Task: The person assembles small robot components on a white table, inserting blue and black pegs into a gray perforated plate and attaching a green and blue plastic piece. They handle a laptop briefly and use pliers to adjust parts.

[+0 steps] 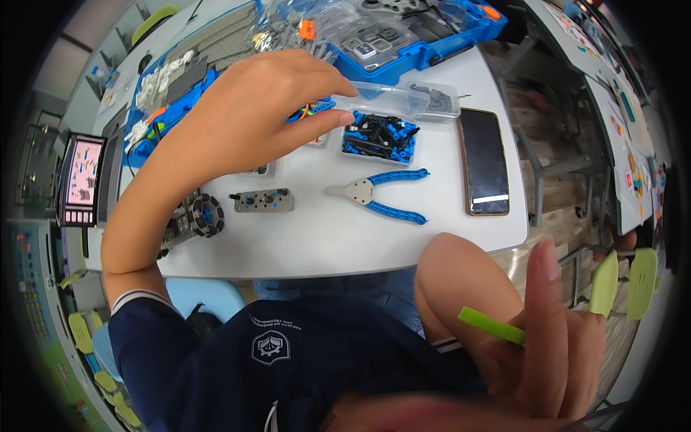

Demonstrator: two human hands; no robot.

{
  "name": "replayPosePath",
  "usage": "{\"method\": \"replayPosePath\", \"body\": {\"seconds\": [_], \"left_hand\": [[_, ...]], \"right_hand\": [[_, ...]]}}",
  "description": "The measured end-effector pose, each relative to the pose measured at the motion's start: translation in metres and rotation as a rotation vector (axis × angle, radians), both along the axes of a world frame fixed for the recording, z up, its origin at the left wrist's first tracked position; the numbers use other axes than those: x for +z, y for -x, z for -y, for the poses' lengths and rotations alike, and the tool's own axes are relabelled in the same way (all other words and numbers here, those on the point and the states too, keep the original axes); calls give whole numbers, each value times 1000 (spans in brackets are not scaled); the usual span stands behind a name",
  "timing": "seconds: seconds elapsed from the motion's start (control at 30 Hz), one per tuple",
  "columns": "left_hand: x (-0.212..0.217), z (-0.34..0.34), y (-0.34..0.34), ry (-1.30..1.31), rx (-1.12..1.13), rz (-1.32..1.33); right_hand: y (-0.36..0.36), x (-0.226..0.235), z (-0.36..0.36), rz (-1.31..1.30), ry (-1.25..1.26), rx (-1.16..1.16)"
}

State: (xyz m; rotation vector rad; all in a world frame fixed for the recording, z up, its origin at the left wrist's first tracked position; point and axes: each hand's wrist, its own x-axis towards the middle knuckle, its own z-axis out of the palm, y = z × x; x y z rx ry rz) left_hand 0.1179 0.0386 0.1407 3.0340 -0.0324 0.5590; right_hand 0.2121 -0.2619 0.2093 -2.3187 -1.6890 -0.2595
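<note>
My left hand (pixel 295 101) reaches across the table, thumb and index finger apart. Its fingertips are at the left edge of a small clear box (pixel 380 138) full of black and blue pegs; whether they touch it I cannot tell. The box's clear lid (pixel 392 99) stands raised behind it. Close to the camera, my right hand (pixel 558 345) is lifted at the lower right, one finger pointing up, with a flat light green strip (pixel 491 325) gripped in it. Blue-handled pliers (pixel 367 193) lie on the table below the box. Left of them is a grey block (pixel 263 200) with black and blue pegs in it.
A black phone (pixel 484 162) lies near the table's right edge. Along the far side stand a blue parts case (pixel 425 57) and a tray of grey and white pieces (pixel 173 90). A wheeled grey build (pixel 205 214) sits at the left front, with a laptop (pixel 79 176) beyond it.
</note>
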Motion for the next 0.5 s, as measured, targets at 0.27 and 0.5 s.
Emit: {"method": "replayPosePath", "body": {"seconds": [0.27,0.5], "left_hand": [[26,-90,86,15,628,-65],[-7,-167,153,166,644,-218]], "right_hand": [[3,6,-14,6,123,4],[22,5,-46,111,-32,291]]}}
